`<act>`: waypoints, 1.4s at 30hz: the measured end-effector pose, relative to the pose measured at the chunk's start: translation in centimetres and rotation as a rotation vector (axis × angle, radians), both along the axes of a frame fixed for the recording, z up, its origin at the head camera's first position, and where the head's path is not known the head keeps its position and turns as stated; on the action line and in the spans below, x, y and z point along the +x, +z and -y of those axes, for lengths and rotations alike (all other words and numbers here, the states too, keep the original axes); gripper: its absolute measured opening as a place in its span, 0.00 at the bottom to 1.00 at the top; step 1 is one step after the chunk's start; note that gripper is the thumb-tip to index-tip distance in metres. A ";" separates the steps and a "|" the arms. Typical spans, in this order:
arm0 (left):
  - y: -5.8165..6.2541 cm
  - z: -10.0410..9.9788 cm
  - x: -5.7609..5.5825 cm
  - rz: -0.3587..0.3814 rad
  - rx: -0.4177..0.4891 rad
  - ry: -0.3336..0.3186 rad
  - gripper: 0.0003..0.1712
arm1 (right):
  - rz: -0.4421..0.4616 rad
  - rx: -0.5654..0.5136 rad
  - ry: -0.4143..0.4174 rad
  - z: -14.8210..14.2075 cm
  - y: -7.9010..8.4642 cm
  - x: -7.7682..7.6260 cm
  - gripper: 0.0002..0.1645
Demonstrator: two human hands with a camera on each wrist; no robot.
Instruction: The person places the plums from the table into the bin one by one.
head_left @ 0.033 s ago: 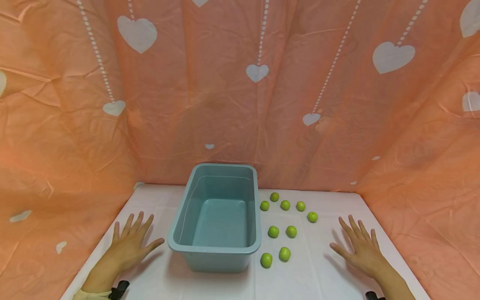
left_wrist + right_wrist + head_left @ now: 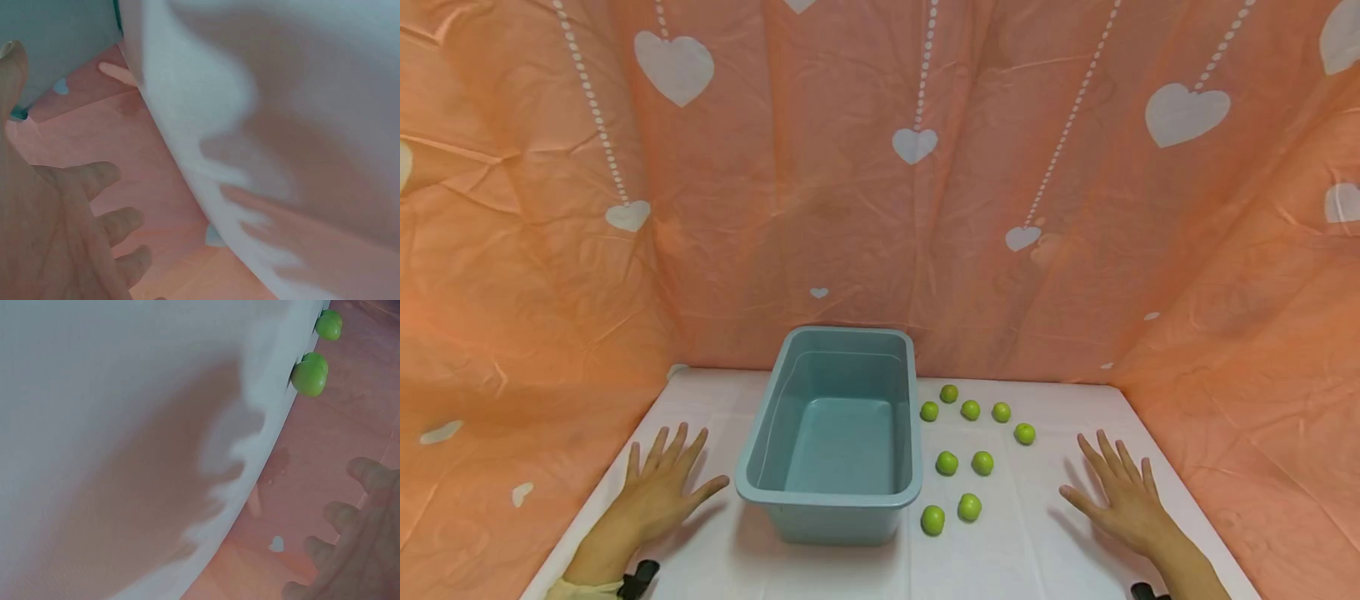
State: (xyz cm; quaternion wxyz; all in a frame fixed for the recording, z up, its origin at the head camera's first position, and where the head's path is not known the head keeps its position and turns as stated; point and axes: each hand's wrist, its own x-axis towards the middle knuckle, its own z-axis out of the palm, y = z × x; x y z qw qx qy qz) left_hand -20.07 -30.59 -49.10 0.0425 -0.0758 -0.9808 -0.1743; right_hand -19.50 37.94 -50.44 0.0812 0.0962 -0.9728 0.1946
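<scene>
Work appears to stand at its very start, judging by how things lie: nine green fruits [image 2: 982,463] are on the white-covered counter [image 2: 1030,550], all outside the blue-grey bin [image 2: 827,500], and neither hand has hold of anything. The bin stands left of the counter's middle, upright, its far end close to the back edge. The fruits lie on its right side: five in a loose group toward the back edge, then a pair, then a second pair beside the bin's near right corner. Picking up any of them would, as I judge it, call for the right grip [image 2: 1123,504] to travel inward, away from the counter's right edge, and curl its fingers round one fruit; roundness may let a fruit roll if nudged.

Each grip is spread wide, fingers fanned and thumb out toward the middle. The left grip [image 2: 658,492] hovers between the counter's left edge and the bin, thumb tip near the bin's rim, apparently not touching it. The right one hovers inside the right edge, well apart from the nearest fruit. Shadows set off from both hands suggest they are above the counter, holding nothing.
</scene>
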 end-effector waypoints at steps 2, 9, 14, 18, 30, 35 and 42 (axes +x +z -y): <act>0.1 0.0 0.0 -0.001 -0.004 -0.001 0.57 | 0.001 -0.001 0.001 0.0 0.0 0.0 0.56; 1.7 -0.6 0.0 -0.022 0.014 -0.035 0.56 | -0.007 -0.010 0.010 0.2 -0.1 -0.2 0.55; 3.2 -1.2 0.2 -0.032 0.016 -0.052 0.56 | -0.015 -0.008 0.022 0.6 0.0 -0.5 0.55; 4.7 -1.8 0.2 -0.058 0.019 -0.066 0.54 | -0.024 -0.011 0.031 1.2 0.2 -0.9 0.55; 8.0 -3.5 1.0 -0.130 0.009 -0.134 0.56 | -0.027 -0.018 0.043 2.6 0.7 -1.8 0.55; 9.0 -4.3 1.4 -0.136 0.008 -0.165 0.56 | -0.022 -0.007 0.048 2.9 0.8 -2.3 0.54; 10.1 -5.5 2.0 -0.114 0.021 -0.213 0.56 | -0.009 0.006 0.047 3.3 0.8 -3.2 0.55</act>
